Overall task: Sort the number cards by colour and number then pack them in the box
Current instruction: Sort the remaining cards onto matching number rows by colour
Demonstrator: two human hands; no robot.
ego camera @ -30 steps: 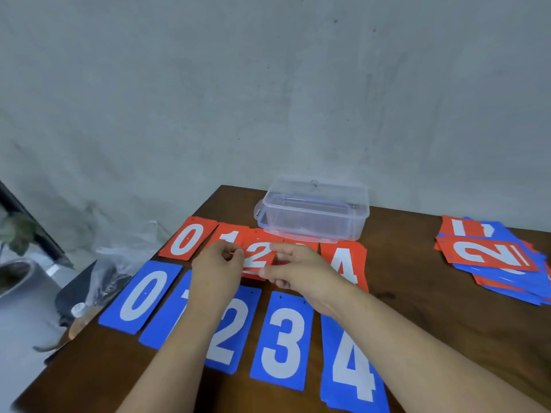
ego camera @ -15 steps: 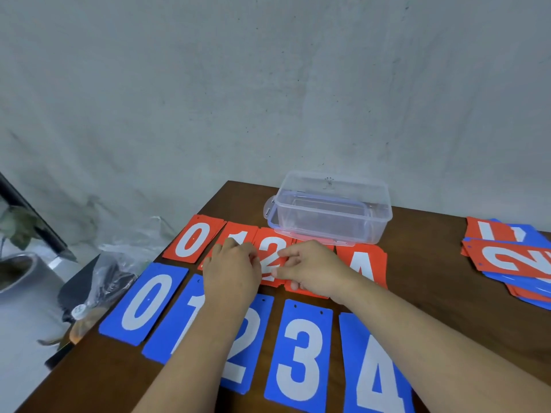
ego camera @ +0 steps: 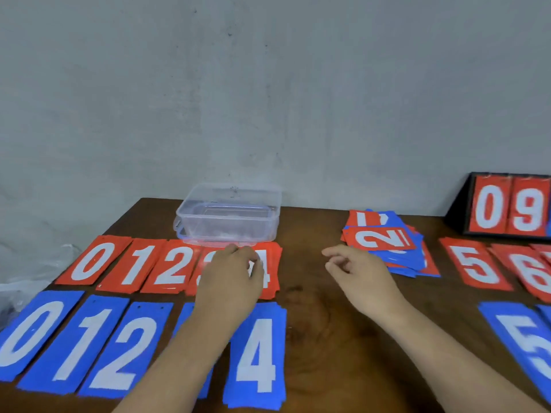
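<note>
Wood table [ego camera: 322, 323]: red cards [ego camera: 92, 260], blue cards [ego camera: 256, 353], clear box [ego camera: 229, 216], card pile [ego camera: 387, 242].

The left forearm [ego camera: 190, 353] enters from 6 o'clock and reaches toward 12. The left hand [ego camera: 229, 278] lies palm down, its fingers [ego camera: 238, 252] bent at the tips. The right forearm [ego camera: 447, 350] comes in from 4 o'clock. The right hand [ego camera: 360, 278] points toward 10 o'clock, its fingers loosely curled, thumb near forefinger, holding nothing.
</note>
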